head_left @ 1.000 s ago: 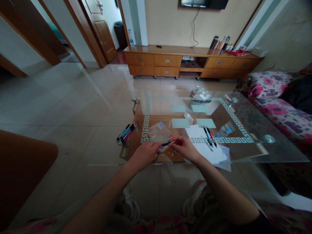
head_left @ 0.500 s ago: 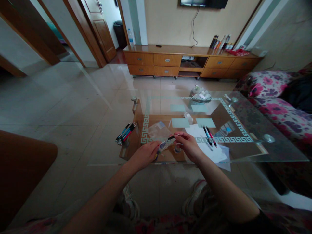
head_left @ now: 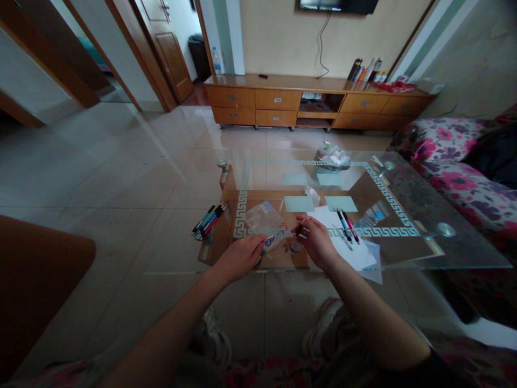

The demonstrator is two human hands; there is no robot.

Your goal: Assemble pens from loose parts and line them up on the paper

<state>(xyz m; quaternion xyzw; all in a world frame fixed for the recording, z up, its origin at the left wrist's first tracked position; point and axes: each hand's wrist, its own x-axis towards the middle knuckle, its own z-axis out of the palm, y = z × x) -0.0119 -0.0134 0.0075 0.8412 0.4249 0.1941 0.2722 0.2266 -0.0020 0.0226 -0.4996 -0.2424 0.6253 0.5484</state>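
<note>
My left hand [head_left: 245, 254] is closed on the edge of a small clear plastic packet [head_left: 271, 241] with blue print. To its right, my right hand [head_left: 318, 243] is closed, its fingers curled round a small dark stick-like object [head_left: 299, 230], mostly hidden. A gap separates this hand from the packet. Just below the hands lies a small round clear item [head_left: 295, 247], too small to name. Behind them a larger clear plastic bag [head_left: 262, 214] rests on the glass table [head_left: 452, 256]. A bunch of pens [head_left: 208, 222] lies left of my left hand.
Right of my right hand, a blue pen [head_left: 344, 224] and a red pen [head_left: 350, 226] lie across white paper [head_left: 361, 256]. A plastic bottle [head_left: 369, 217] is farther right. Beyond stands a full waste basket [head_left: 331, 159]. A floral sofa [head_left: 456, 178] borders the right side.
My right hand has drawn back slightly to the right from the packet. The dark object has turned into its curled fingers. My left hand keeps its place.
</note>
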